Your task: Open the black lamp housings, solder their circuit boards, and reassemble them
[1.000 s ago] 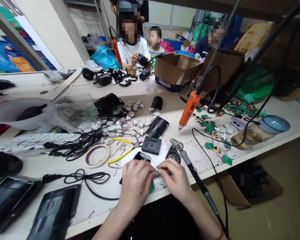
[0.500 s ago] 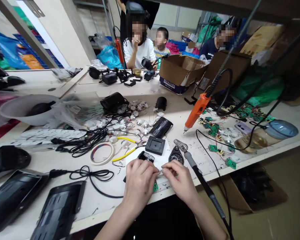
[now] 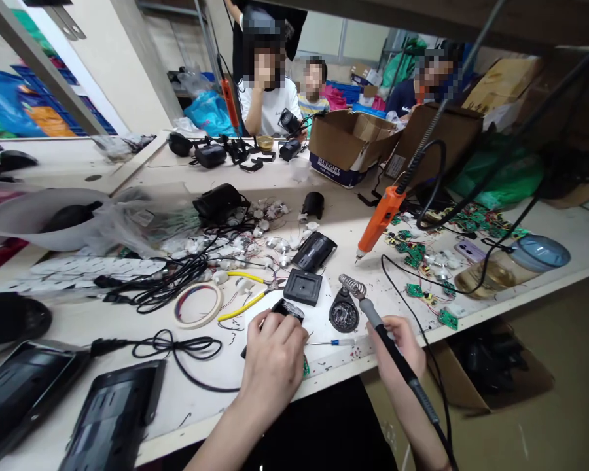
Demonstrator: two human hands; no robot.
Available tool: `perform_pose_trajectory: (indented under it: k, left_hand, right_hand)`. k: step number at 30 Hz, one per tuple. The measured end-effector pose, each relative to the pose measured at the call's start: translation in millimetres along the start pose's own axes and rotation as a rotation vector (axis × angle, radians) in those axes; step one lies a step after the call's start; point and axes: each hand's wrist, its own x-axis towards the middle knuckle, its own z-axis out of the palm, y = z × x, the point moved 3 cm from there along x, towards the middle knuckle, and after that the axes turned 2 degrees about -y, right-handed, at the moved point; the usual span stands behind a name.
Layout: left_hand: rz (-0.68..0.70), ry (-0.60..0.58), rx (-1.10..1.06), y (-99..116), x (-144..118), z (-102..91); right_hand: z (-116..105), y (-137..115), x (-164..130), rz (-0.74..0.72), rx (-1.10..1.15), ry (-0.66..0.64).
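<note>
My left hand (image 3: 276,353) is closed over a small black housing (image 3: 292,310) with a shiny face, close to the bench's front edge. A bit of green circuit board (image 3: 306,367) shows beside its fingers; the rest is covered. My right hand (image 3: 406,347) is behind the handle of the soldering iron (image 3: 390,347), fingers on either side and none seen wrapped over it. The iron's front end sits in the coil holder (image 3: 353,285), whose round base (image 3: 344,316) stands on the bench. Between my hands lies a thin screwdriver (image 3: 324,343) with a blue collar.
Beyond the hands lie a black square part (image 3: 303,286), yellow-handled pliers (image 3: 245,305) and a tape roll (image 3: 197,305). An orange electric screwdriver (image 3: 380,221) hangs to the right, near several circuit boards (image 3: 415,255) and a jar (image 3: 488,275). People sit across the bench.
My right hand has moved away from my left, rightward to the soldering iron. The screwdriver between the hands is now uncovered. My left hand stays on the black housing.
</note>
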Motion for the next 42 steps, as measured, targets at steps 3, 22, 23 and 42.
perform_pose_trajectory:
  k: [3, 22, 23, 42]
  left_hand:
    - [0.003, -0.043, 0.089, 8, 11, 8.0]
    - [0.045, -0.071, 0.413, 49, 29, 43.7]
    - [0.044, -0.077, 0.429, 51, 30, 44.9]
    - [0.043, -0.175, 0.453, 52, 31, 46.6]
  right_hand:
    - [-14, -18, 1, -0.222, -0.027, 0.065]
    - [-50, -20, -18, -0.428, -0.065, -0.153]
    - [-45, -15, -19, -0.409, -0.048, -0.157]
    - [-14, 30, -4, 0.022, 0.323, -0.274]
